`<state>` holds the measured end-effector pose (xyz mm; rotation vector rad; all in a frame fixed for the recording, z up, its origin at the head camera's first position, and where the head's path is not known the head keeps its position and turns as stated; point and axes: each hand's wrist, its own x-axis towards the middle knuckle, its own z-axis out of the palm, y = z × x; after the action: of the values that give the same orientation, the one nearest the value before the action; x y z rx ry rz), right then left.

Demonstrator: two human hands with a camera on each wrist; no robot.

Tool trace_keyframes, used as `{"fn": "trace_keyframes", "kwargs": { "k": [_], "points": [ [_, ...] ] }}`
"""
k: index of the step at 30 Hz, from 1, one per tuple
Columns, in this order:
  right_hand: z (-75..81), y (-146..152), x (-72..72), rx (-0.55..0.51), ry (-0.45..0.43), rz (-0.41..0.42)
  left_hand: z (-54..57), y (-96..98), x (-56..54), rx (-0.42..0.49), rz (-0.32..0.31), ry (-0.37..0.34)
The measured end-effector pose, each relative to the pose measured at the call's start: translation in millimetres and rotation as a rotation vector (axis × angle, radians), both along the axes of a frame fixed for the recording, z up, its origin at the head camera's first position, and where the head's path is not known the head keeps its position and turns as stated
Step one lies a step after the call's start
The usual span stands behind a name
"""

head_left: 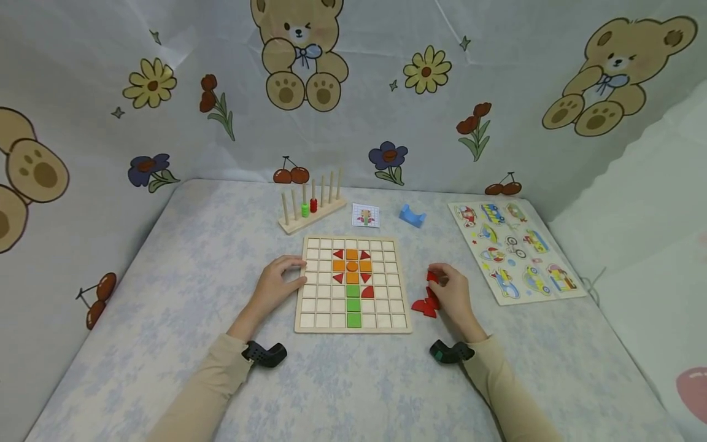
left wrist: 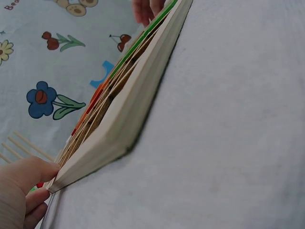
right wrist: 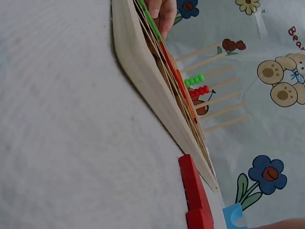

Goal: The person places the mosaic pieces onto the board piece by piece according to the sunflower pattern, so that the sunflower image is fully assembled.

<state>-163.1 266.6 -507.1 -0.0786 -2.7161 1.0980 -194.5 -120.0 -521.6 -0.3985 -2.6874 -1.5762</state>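
Observation:
My left hand [head_left: 276, 284] rests its thumb and fingertips against the left rim of a square wooden grid board [head_left: 326, 321]. Orange squares [head_left: 351, 277], small red triangles, an orange round piece, green squares [head_left: 353, 306] and a red quarter-circle [head_left: 367, 293] lie in the board's cells. Right of the board, my right hand [head_left: 452, 291] is bent over a group of red pieces [head_left: 424, 308], thumb and forefinger pinching a red piece [head_left: 432, 277] at its far end. In the right wrist view red pieces [right wrist: 194, 183] lie near the board's side; most of that hand is out of frame.
Behind the board stand a peg rack [head_left: 315, 216] with green and red beads, a small pattern card [head_left: 366, 215] and a blue curved holder [head_left: 412, 215]. A picture puzzle board [head_left: 516, 252] lies at the right. A bear-print cloth [head_left: 221, 61] hangs behind the table.

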Motion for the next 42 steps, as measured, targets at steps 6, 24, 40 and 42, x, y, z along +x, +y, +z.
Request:
{"fn": "trace_keyframes", "kwargs": {
  "k": [6, 24, 40, 42],
  "points": [
    [5.6, -6.6, -2.2, -0.028, 0.007, 0.049, 3.8, -0.5, 0.5, 0.000, 0.005, -0.006],
    [11.6, -76.1, 16.3, -0.123, 0.061, 0.443, 2.4, 1.0, 0.8, 0.003, 0.004, -0.026],
    [18.2, -6.6, 28.5, 0.013, -0.109, 0.014, -0.4, 0.9, -0.7, -0.024, 0.011, -0.002],
    [14.8, -5.5, 28.2, 0.009, -0.066, 0.007, -0.8, 0.6, -0.6, -0.023, 0.009, 0.001]
  ]
}}
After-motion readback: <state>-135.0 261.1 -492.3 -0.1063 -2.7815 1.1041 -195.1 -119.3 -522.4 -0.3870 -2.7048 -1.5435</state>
